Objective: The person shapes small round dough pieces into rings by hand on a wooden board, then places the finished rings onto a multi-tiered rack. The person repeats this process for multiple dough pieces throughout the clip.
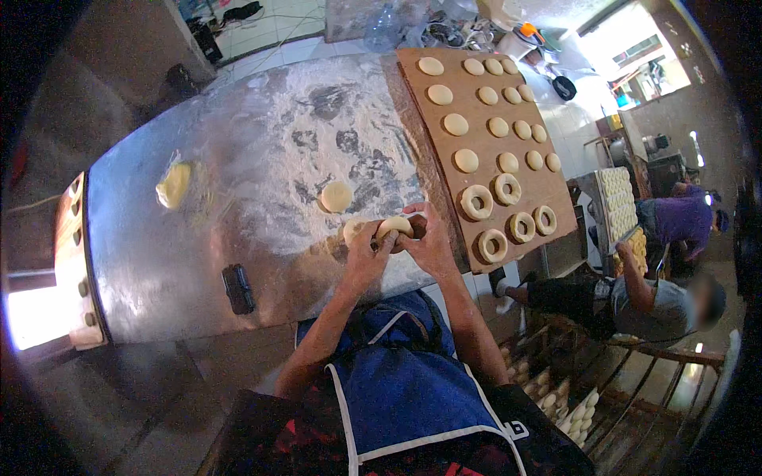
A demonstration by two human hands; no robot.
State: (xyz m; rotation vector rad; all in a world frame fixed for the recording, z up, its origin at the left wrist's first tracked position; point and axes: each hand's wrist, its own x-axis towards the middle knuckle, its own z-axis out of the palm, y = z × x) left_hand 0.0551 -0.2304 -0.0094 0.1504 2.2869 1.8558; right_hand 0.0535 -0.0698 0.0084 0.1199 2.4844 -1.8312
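Both hands at near edge of the floured bench (151,270), in front of a blue apron (413,389). Left hand (367,252) and right hand (429,240) grasp one pale dough piece (394,226) between them, fingers curled in from either side, thumbs toward the middle. Piece sits just above the bench's near side, left of the board.

Dough piece: what shows is a smooth arch. Long axis runs side to side, across the person's front, roughly level from hand to hand; crest of the curve points to the far side of the bench. Ends run in behind the fingers; cannot tell whether it closes into a full ring.

Just beside the left hand, a dough round (352,229), partly covered by it. A second, fully visible round (336,197) lies flat on the flour beyond, no clear long axis. Farther left, a yellowish lump (173,186); nearer, a black oblong case (238,289), long axis near to far, slightly slanted.

Right: brown board (448,182), long axis running away from the person. Flattened rounds fill its far part; five dough rings (465,204), holes facing up, at the near end.
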